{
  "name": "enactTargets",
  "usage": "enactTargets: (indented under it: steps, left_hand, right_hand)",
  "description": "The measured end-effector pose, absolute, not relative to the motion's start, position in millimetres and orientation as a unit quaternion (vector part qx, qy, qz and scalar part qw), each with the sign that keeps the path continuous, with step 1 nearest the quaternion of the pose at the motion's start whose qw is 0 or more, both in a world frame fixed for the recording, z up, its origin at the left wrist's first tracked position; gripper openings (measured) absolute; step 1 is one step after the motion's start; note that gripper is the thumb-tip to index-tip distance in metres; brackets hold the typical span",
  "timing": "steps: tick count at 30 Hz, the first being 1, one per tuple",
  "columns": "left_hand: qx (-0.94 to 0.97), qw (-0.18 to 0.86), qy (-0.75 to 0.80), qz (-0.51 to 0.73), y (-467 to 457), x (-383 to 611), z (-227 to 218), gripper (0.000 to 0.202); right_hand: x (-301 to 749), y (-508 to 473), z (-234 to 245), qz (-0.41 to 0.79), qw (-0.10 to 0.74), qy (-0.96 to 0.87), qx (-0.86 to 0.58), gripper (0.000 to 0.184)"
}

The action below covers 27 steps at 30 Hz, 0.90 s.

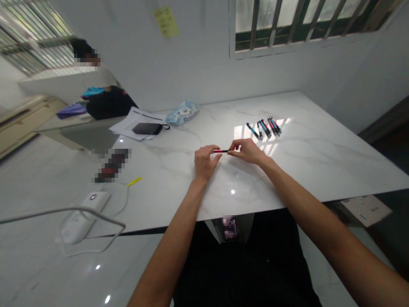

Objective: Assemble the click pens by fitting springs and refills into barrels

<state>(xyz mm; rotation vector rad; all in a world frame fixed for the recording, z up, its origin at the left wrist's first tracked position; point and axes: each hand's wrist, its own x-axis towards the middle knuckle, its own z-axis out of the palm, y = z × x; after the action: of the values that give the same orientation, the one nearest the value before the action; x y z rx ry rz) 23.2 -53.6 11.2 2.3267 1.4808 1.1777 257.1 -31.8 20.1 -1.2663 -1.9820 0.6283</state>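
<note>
A red and black pen (220, 151) is held level above the white marbled table (166, 187), between my two hands. My left hand (204, 161) pinches its red end with thumb and fingers. At the black end, my right hand (244, 151) grips it between thumb and fingertips. The fingers cover both ends of the pen. Beyond my right hand, several pens (264, 127) in black, blue and red lie side by side on the table.
Toward the back left are a blue and white soft packet (182, 113), printed papers (128, 121) and a black phone-like device (147, 128). A white power strip (84, 217) with a cable (108, 215) lies at the left. A yellow note (166, 21) is on the wall.
</note>
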Motion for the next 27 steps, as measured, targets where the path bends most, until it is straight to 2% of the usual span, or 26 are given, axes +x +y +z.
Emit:
enactTargets:
  steps: [3,8,16,19,21,25,27]
  left_hand:
    - [0.755,0.024,0.507,0.415,-52.9,22.4,13.2,0.021]
    - [0.734,0.001,0.539,0.413,-52.5,22.5,10.9,0.012]
    - [0.732,0.006,0.550,0.403,-50.8,22.5,8.4,0.013]
    - [0.726,0.010,0.561,0.397,-51.1,21.3,9.7,0.012]
    - [0.722,0.011,0.568,0.394,-51.3,21.0,10.4,0.012]
    - [0.723,0.015,0.567,0.394,-51.0,21.8,10.2,0.013]
    - [0.727,0.021,0.558,0.399,-50.6,22.2,9.3,0.013]
  right_hand:
    - [267.0,-27.0,21.1,0.143,0.339,-0.725,-0.582,0.018]
    - [296.8,-13.3,19.9,0.041,0.248,-0.620,-0.743,0.022]
    - [328.1,8.9,26.3,0.035,0.133,-0.570,-0.810,0.037]
    - [338.5,7.8,30.9,0.039,0.119,-0.572,-0.811,0.041]
    - [346.7,1.4,33.6,0.037,0.125,-0.603,-0.787,0.037]
    - [363.3,-19.9,33.4,0.039,0.176,-0.712,-0.678,0.022]
    - [370.2,-30.9,31.1,0.072,0.204,-0.765,-0.607,0.024]
